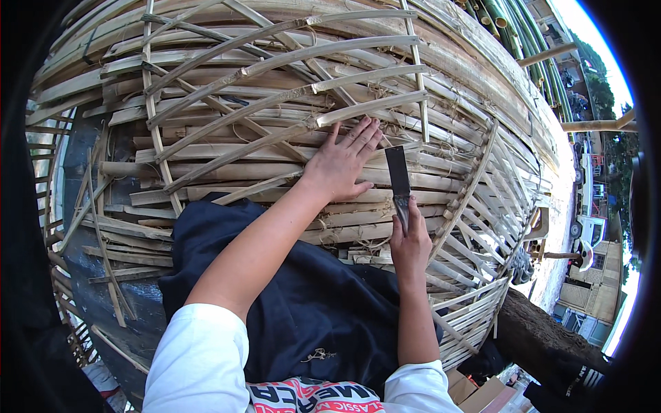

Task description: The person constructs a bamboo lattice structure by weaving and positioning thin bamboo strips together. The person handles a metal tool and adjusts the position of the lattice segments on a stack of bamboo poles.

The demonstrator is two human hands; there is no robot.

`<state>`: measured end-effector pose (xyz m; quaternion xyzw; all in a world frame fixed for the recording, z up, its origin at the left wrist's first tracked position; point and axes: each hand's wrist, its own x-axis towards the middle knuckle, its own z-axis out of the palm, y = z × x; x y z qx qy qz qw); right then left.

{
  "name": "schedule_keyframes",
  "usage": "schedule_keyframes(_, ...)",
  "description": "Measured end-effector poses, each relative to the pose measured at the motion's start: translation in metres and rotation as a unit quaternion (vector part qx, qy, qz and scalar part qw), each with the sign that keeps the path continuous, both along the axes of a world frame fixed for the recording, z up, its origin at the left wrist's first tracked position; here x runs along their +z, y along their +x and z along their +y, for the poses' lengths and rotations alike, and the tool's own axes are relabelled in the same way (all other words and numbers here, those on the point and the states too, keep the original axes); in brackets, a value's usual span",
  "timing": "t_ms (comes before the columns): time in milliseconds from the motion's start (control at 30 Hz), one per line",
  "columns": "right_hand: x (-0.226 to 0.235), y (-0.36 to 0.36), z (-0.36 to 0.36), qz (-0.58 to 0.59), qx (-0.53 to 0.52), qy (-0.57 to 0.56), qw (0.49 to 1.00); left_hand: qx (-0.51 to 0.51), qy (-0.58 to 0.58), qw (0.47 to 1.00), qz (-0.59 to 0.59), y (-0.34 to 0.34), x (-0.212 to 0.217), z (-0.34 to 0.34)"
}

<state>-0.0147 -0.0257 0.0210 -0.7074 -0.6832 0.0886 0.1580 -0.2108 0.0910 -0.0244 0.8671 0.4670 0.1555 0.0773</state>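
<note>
My left hand [342, 160] lies flat with fingers spread on a layer of split bamboo strips [268, 170]. Its fingertips reach the lowest slat of a bamboo lattice panel [265, 69], whose long slats cross thinner uprights. In my right hand [411, 241] is a cleaver-like knife [399, 172] with a dark, straight, square-ended blade, pointing away from me. The fingers wrap round its handle, which they partly hide. The blade stands just right of my left hand, over the bamboo; whether it touches the strips I cannot tell.
A woven bamboo frame [475, 234] stands at the right, beside a thick log [533, 327]. Dark cloth [296, 296] covers my lap. Loose thin strips [103, 234] lie at the left. Green bamboo poles [530, 41] and parked vehicles [589, 230] show at the far right.
</note>
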Motion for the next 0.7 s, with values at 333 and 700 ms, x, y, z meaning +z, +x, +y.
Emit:
schedule_keyframes(333,-0.0048,-0.0001,-0.0009,-0.084,0.001,0.04,0.996,0.0,-0.002,1.0,-0.003,-0.0017,-0.0002,0.0003)
schedule_keyframes(700,-0.0094,-0.0011,-0.0011,-0.083,-0.016,0.043,0.995,0.008,0.011,1.0,-0.01,-0.0017,-0.002,-0.0001)
